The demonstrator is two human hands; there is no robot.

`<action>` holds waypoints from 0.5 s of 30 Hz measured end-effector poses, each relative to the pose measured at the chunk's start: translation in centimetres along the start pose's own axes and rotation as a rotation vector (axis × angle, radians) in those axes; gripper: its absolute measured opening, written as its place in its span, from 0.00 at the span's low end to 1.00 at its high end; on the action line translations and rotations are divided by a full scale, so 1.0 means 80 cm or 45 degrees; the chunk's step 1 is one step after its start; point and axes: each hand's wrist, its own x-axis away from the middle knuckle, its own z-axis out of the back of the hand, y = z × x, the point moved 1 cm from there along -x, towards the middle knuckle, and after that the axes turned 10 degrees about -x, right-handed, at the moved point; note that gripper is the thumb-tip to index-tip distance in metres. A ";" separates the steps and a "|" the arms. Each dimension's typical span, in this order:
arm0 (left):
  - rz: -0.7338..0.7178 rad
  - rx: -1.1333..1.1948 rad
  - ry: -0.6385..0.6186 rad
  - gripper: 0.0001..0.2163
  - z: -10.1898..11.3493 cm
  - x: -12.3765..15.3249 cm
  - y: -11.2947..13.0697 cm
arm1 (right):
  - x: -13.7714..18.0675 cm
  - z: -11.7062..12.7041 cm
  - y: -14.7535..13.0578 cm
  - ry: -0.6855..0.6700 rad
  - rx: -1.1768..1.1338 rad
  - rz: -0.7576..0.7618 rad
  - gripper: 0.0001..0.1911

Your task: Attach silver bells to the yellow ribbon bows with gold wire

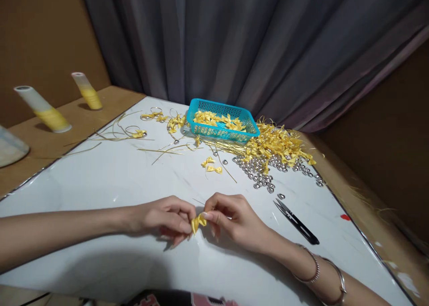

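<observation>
Between my two hands, just above the white tabletop, is a small yellow ribbon bow (198,223). My left hand (170,219) pinches its left side between thumb and fingers. On the other side, the thumb and forefinger of my right hand (231,216) grip the bow's right edge. A thin wire (198,201) sticks out to the upper left from near my right fingertips; its other end is hidden. Beyond my hands lie two loose yellow bows (214,169) side by side. Black thread snips (297,222) rest to the right of my right hand, blades pointing away.
A turquoise basket (223,134) holding yellow bows stands at the back. Right of it are a heap of wired yellow bows (276,140) and scattered silver oval pieces (259,176). Gold wires (164,150) lie leftward. Spools of yellow ribbon (53,118) stand on the left wooden ledge.
</observation>
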 end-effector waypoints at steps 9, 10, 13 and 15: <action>-0.211 -0.715 0.476 0.13 -0.010 0.006 0.004 | 0.001 -0.004 -0.005 0.013 -0.114 -0.074 0.10; -0.200 -0.723 0.474 0.13 -0.010 0.005 0.004 | 0.001 -0.003 -0.005 0.003 -0.112 -0.079 0.10; -0.132 -0.557 0.381 0.13 -0.009 0.004 0.003 | 0.000 0.001 -0.003 -0.093 -0.174 -0.123 0.12; -0.075 -0.410 0.284 0.14 -0.008 0.004 0.003 | -0.002 0.004 0.000 -0.186 -0.268 -0.180 0.15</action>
